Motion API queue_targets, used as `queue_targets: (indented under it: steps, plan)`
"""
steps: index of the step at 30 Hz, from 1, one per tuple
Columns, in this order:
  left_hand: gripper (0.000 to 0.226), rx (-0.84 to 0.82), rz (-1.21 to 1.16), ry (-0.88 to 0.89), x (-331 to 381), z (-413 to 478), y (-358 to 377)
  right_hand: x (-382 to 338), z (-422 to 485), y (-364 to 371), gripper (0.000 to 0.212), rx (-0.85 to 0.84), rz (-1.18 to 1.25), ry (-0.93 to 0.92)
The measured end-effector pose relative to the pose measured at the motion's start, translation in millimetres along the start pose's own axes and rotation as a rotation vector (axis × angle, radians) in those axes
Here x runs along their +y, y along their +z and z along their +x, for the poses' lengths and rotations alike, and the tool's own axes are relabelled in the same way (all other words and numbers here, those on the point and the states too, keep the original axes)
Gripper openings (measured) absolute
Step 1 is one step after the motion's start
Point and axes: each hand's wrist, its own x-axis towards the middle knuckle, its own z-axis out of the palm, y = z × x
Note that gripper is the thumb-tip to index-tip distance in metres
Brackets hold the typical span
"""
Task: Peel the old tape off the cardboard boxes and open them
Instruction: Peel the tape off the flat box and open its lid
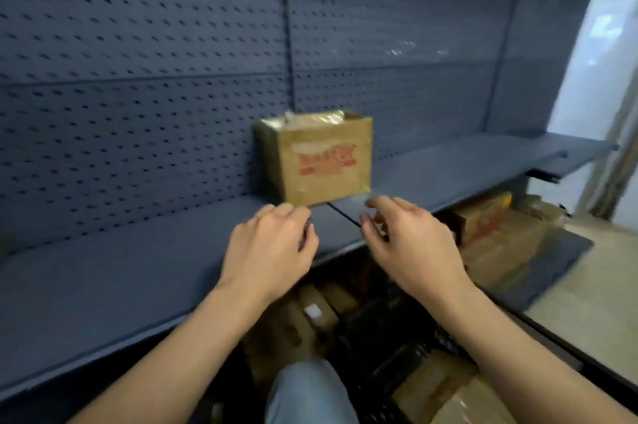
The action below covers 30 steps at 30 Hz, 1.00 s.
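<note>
A small brown cardboard box with red print on its front stands on the dark grey shelf, against the pegboard back wall. Shiny clear tape runs across its top. My left hand hovers just in front of the box's lower left corner, fingers loosely curled, holding nothing. My right hand hovers in front of the box's lower right corner, fingers spread and bent, also empty. Neither hand touches the box. The picture is motion-blurred.
A dark perforated pegboard wall rises behind the shelf. Below the shelf lie several cardboard boxes and dark crates. My knee in blue jeans is at the bottom. A light floor and doorway are at the right.
</note>
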Motion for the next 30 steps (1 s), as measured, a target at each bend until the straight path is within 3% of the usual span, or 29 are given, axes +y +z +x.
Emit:
queue_targets:
  steps: [7,11,17,22,28,30]
  plan:
    - [0.036,0.182,0.205,-0.313,-129,-63,-90,-141,49,15,0.028,-0.041,0.257,-0.266]
    - [0.021,0.228,0.274,-0.472,-179,-106,-138,-214,64,28,0.03,-0.092,0.324,-0.396]
    - [0.03,0.305,0.344,-0.555,-221,-153,-179,-298,73,34,0.039,-0.191,0.401,-0.483]
    - [0.022,0.509,0.354,-0.615,-243,-171,-195,-351,78,38,0.055,-0.29,0.533,-0.484]
    - [0.071,0.55,0.099,-0.811,-258,-179,-194,-399,74,46,0.073,-0.51,0.756,-0.435]
    - [0.081,0.545,0.031,-0.842,-260,-179,-192,-412,72,51,0.087,-0.584,0.803,-0.401]
